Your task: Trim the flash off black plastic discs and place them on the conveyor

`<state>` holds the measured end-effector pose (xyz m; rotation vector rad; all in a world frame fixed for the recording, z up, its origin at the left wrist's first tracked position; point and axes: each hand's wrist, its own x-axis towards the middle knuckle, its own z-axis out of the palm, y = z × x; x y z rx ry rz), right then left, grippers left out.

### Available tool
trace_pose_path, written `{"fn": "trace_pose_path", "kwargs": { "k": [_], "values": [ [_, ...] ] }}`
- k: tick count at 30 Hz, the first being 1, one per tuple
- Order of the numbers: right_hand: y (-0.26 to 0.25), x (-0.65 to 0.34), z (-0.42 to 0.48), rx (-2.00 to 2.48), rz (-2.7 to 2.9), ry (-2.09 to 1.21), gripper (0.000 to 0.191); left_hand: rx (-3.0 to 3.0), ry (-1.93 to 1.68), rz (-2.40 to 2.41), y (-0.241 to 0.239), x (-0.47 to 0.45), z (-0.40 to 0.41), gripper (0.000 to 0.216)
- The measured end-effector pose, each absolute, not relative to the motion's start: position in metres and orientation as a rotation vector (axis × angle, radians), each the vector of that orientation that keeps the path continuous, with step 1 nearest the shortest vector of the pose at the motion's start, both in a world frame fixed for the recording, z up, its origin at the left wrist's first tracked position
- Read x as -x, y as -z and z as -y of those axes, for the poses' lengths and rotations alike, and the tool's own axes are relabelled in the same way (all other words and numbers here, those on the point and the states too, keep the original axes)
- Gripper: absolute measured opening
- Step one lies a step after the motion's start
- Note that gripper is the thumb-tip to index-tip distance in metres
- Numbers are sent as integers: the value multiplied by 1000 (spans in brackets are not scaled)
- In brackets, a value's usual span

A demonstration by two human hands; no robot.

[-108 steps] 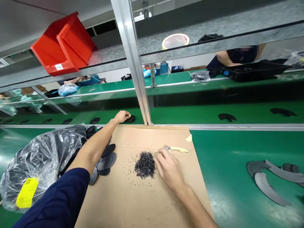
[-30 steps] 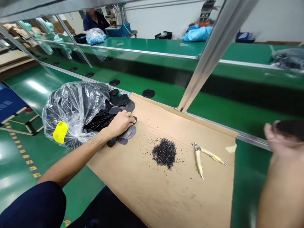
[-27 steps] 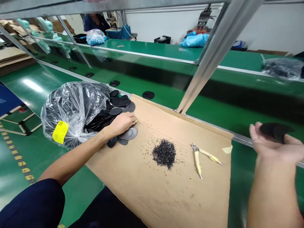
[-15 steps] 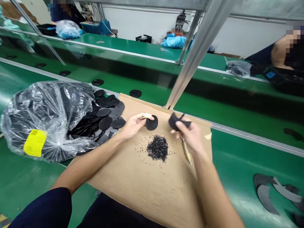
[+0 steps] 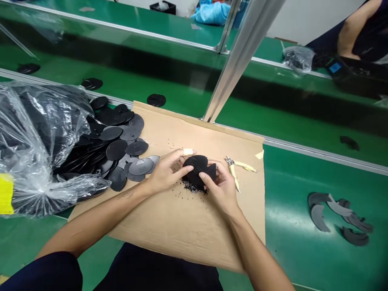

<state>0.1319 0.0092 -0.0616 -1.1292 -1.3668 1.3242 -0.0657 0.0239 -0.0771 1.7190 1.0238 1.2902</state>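
Note:
My left hand (image 5: pixel 165 173) grips a round black disc (image 5: pixel 195 166) over the middle of the cardboard sheet (image 5: pixel 182 226). My right hand (image 5: pixel 222 188) holds a smaller black piece (image 5: pixel 211 171) pressed against that disc. Under both hands lies a heap of black granules (image 5: pixel 194 186), mostly hidden. Small cutters (image 5: pixel 235 169) with pale handles lie just right of my right hand. To the left, several black discs (image 5: pixel 121 141) spill from a clear plastic bag (image 5: pixel 39 141).
A slanted metal post (image 5: pixel 239 52) rises behind the cardboard. Black discs (image 5: pixel 156 100) ride the green conveyor (image 5: pixel 303 133) beyond it. Curved grey offcuts (image 5: pixel 336 212) lie on the green table at right. Another person's arm (image 5: pixel 351 28) shows at the far top right.
My hands have come together: the disc in my left and the black piece in my right now touch above the granules. The view has tilted down and closer.

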Motion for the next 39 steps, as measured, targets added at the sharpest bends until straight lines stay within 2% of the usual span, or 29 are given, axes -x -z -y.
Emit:
{"fn": "trace_pose_path", "kwargs": {
  "k": [4, 11, 18, 22, 27, 30, 35, 39],
  "values": [
    [64, -132, -7, 1110, 1398, -1297, 35, -1974, -1357, -1061, 72, 68, -23, 30],
    [66, -135, -1, 1121, 1456, -1261, 29, -2176, -1313, -976, 67, 64, -17, 38],
    [67, -135, 2, 1144, 1474, -1235, 37, -2273, -1276, -994, 71, 61, -15, 42],
    [67, -135, 3, 1130, 1496, -1200, 35, -2262, -1289, -994, 71, 60, -13, 40],
    [66, -135, 5, 1132, 1601, -1061, 30, -1937, -1211, -1040, 72, 60, -14, 42],
    [65, -135, 7, 1094, 1708, -946, 25, -1789, -1142, -971, 71, 61, -16, 32],
    [64, -137, 7, 985, 1839, -759, 13, -1951, -1219, -912, 66, 63, -15, 22],
    [66, -140, 5, 911, 1909, -666, 11, -2161, -1263, -827, 63, 66, -15, 25]
  ]
}}
